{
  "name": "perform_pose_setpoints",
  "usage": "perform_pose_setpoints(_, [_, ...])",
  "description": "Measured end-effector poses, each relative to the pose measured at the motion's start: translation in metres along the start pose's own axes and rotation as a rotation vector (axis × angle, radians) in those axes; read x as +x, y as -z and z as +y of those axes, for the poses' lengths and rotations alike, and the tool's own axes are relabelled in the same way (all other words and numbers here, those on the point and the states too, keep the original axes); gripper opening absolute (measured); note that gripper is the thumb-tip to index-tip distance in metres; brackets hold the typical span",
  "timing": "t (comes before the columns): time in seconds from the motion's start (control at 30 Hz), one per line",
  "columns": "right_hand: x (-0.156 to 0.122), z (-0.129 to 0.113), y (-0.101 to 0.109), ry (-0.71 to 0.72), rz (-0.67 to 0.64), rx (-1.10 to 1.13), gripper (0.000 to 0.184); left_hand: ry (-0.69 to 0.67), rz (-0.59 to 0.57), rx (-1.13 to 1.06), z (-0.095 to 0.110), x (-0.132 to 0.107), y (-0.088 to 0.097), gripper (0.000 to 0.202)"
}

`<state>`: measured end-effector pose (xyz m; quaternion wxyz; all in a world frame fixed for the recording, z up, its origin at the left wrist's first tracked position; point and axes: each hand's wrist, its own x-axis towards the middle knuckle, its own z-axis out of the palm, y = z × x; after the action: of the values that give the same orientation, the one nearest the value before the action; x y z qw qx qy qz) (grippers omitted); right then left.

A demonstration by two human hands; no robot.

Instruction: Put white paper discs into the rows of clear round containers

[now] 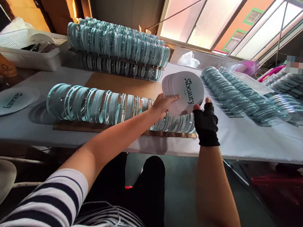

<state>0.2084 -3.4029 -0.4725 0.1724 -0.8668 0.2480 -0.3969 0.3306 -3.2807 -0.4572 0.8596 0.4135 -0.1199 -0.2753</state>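
Note:
My left hand grips a fanned stack of round white cards printed with "beauty", its thumb lying on the front. My right hand, in a black fingerless glove, has its thumb at the right edge of the same stack; its fingers are partly hidden behind the edge. Below the cards runs a row of round, clear, teal-tinted plastic pieces, standing on edge on a brown cardboard strip. The stack covers part of the row's right end. More round white cards lie at the table's left.
Stacked rows of similar clear pieces stand at the back, and further rows lie to the right. A white plastic basket is at the back left, near an orange bottle. The white table's front edge faces me.

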Motion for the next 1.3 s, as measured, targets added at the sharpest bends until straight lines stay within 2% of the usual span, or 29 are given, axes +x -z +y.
perform_pose_setpoints(0.1, [-0.015, -0.026, -0.006, 0.15, 0.11, -0.094, 0.061, -0.074, 0.018, 0.091, 0.002, -0.02, 0.004, 0.008])
perform_pose_setpoints(0.13, [-0.021, -0.035, -0.009, 0.15, 0.148, -0.102, 0.058, -0.083, 0.021, 0.118, 0.001, -0.025, 0.005, 0.006])
perform_pose_setpoints(0.23, [-0.033, -0.05, -0.008, -0.051, 0.205, -0.048, 0.051, -0.061, -0.072, 0.135, 0.002, -0.036, 0.01, 0.007])
perform_pose_setpoints(0.3, [-0.041, -0.049, 0.007, -0.218, 0.319, 0.009, 0.05, -0.054, -0.117, 0.105, 0.008, -0.037, 0.014, 0.014])
perform_pose_setpoints(0.37, [-0.055, -0.043, 0.03, -0.287, 0.398, -0.008, 0.05, -0.081, -0.072, 0.066, 0.02, -0.028, 0.019, 0.018])
perform_pose_setpoints(0.4, [-0.065, -0.041, 0.041, -0.28, 0.356, -0.057, 0.048, -0.1, -0.036, 0.039, 0.027, -0.021, 0.022, 0.021])
perform_pose_setpoints(0.47, [-0.088, -0.042, 0.054, -0.224, 0.06, -0.19, 0.04, -0.135, 0.01, -0.037, 0.039, -0.003, 0.029, 0.031])
perform_pose_setpoints(0.53, [-0.109, -0.049, 0.052, -0.125, -0.198, -0.294, 0.037, -0.138, 0.02, -0.098, 0.045, 0.014, 0.035, 0.044])
perform_pose_setpoints(0.57, [-0.116, -0.054, 0.047, -0.075, -0.26, -0.331, 0.037, -0.13, 0.035, -0.111, 0.045, 0.021, 0.039, 0.048])
perform_pose_setpoints(0.7, [-0.121, -0.07, 0.028, 0.073, -0.253, -0.438, 0.036, -0.108, 0.099, -0.101, 0.036, 0.033, 0.047, 0.039])
perform_pose_setpoints(0.83, [-0.112, -0.067, 0.037, 0.149, -0.261, -0.468, 0.035, -0.101, 0.105, -0.132, 0.031, 0.031, 0.049, 0.027])
perform_pose_setpoints(0.93, [-0.1, -0.066, 0.031, 0.085, -0.304, -0.488, 0.035, -0.111, 0.088, -0.129, 0.03, 0.031, 0.048, 0.024])
perform_pose_setpoints(1.03, [-0.085, -0.071, -0.002, -0.006, -0.402, -0.46, 0.036, -0.128, 0.089, -0.115, 0.027, 0.033, 0.048, 0.02])
perform_pose_setpoints(1.13, [-0.077, -0.072, -0.03, -0.018, -0.495, -0.375, 0.038, -0.138, 0.108, -0.121, 0.026, 0.032, 0.048, 0.02])
perform_pose_setpoints(1.2, [-0.078, -0.068, -0.035, -0.015, -0.472, -0.338, 0.035, -0.126, 0.122, -0.124, 0.026, 0.031, 0.048, 0.02])
perform_pose_setpoints(1.3, [-0.081, -0.06, -0.032, -0.055, -0.336, -0.334, 0.028, -0.108, 0.129, -0.133, 0.025, 0.032, 0.046, 0.019])
